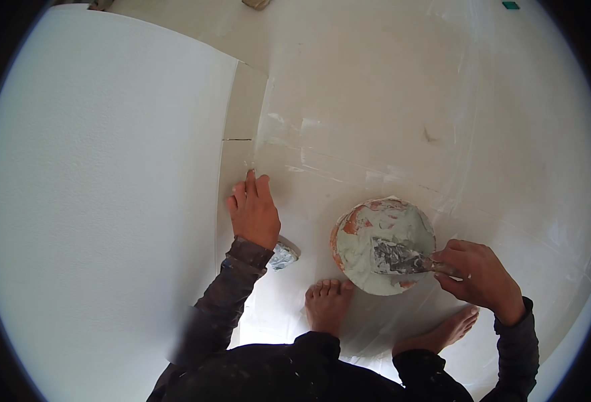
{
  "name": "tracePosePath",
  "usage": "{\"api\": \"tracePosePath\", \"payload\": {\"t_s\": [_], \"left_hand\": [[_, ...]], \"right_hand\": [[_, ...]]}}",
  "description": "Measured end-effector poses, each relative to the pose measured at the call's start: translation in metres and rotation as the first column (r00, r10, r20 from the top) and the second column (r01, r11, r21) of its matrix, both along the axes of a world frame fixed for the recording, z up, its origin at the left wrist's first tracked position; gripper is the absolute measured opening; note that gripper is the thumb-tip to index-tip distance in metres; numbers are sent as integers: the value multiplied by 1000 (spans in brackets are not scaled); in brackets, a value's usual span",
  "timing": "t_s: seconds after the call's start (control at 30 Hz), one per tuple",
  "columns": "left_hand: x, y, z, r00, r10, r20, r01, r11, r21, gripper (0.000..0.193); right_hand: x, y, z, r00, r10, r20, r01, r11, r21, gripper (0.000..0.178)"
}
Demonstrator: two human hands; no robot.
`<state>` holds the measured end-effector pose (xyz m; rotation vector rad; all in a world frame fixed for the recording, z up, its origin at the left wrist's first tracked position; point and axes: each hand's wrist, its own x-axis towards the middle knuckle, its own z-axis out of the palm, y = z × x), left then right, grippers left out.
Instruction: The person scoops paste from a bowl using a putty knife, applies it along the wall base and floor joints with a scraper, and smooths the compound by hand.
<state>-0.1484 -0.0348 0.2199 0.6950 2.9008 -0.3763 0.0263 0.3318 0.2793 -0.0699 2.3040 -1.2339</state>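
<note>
My right hand [479, 275] grips the handle of a putty knife [397, 257]. Its dark blade, smeared with pale filler, lies over the filler [402, 224] heaped in a round orange-brown tub [335, 248] on the floor. To the left, my left hand [255, 213] reaches along the foot of the wall, its fingers stretched out and somewhat apart with nothing visible in them. The fingertips are at the beige skirting tiles [245, 100]; whether they press on them I cannot tell. A thin dark gap [237, 140] crosses the tiles just beyond the fingers.
A white textured wall [108, 167] fills the left side. Beside my left wrist is a small smeared object [284, 255], partly hidden. My bare feet stand near the tub. White streaks mark the beige floor [376, 100]; a small green piece [510, 5] lies at the far right.
</note>
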Motion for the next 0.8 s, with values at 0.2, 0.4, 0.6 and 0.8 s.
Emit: {"api": "tracePosePath", "payload": {"t_s": [0.2, 0.4, 0.6, 0.8], "left_hand": [[-21, 8, -10, 991, -99, -84, 90, 990, -109, 39], [7, -15, 1, 995, -101, -13, 98, 985, -140, 42], [34, -24, 18, 996, -65, 54, 68, 995, -74, 48], [-18, -2, -8, 996, -81, 24, 74, 974, 214, 70]], "right_hand": [[1, -1, -2, 1000, -22, 4, 22, 999, -24, 26], [2, 1, -1, 1000, -18, 4, 18, 999, -44, 26], [6, 0, -2, 999, -39, -11, 39, 999, -38, 26], [6, 0, -1, 1000, -19, -18, 19, 1000, -14, 26]]}}
